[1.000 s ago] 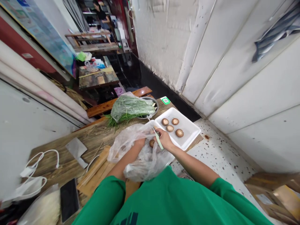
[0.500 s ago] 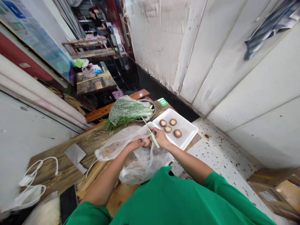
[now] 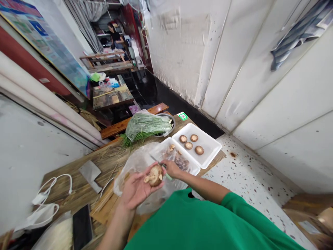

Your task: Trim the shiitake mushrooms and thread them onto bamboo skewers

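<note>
My left hand is turned palm up and cradles a brown shiitake mushroom, its stem pointing left. My right hand grips a small knife with a pale green handle, its thin blade pointing up and left just above the mushroom. Beneath both hands spreads a clear plastic bag. Beside it a white tray holds brown mushroom pieces. A second white tray to the right holds several stemless mushroom caps.
Bagged green chives rest over a metal bowl at the table's far edge. A cleaver, white cable and black phone lie on the left. A person stands at the far back.
My left hand has come out of the bag and turned palm up with the mushroom. The knife has swung lower, its blade tipping left. The view has shifted slightly.
</note>
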Available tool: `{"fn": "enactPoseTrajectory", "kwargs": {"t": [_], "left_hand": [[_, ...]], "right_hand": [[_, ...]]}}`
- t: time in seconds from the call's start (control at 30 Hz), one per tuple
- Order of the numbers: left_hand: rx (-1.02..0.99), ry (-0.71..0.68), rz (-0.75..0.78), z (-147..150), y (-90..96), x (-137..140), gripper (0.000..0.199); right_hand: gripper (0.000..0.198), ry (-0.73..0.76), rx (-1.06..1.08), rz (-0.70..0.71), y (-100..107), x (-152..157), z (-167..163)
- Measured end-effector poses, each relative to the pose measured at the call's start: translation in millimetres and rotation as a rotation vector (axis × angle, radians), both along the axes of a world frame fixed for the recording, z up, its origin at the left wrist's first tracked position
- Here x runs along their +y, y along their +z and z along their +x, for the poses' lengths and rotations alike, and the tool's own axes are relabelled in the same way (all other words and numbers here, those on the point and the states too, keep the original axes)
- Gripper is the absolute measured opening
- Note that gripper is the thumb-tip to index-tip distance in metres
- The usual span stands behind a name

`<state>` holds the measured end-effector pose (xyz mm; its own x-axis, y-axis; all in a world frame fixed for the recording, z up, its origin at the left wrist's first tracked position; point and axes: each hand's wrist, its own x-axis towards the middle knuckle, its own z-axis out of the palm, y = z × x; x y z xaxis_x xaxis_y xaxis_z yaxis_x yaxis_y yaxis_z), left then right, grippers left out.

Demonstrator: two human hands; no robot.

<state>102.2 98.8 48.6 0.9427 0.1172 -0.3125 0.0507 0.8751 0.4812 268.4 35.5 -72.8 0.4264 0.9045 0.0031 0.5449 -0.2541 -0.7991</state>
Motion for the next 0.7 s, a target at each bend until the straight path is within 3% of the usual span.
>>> {"fn": "enactPoseTrajectory", "kwargs": {"t": [0.1, 0.2, 0.3, 0.43, 0.57, 0.7], "left_hand": [[0.010, 0.068, 0.050, 12, 17.0, -9, 0.044], [0.036, 0.194, 0.124, 26, 18.5, -10, 0.042], [0.120, 0.333, 0.142, 38, 2.3, -2, 0.042], [0.354, 0.407, 0.012, 51, -31.8, 13, 0.036], [0.448, 0.317, -0.104, 66, -55.0, 21, 0.033], [0.381, 0.300, -0.129, 80, -61.4, 24, 0.037]], "right_hand": [[0.020, 0.064, 0.012, -0.059, -19, -6, -13], [0.029, 0.067, 0.023, -0.052, -24, -21, -9], [0.037, -0.024, 0.038, 0.042, -11, -44, 10], [0.040, -0.137, -0.082, 0.162, 17, -79, 36], [0.042, -0.076, -0.403, 0.090, 37, -103, 43], [0.039, -0.001, -0.611, -0.044, 48, -109, 41]]}}
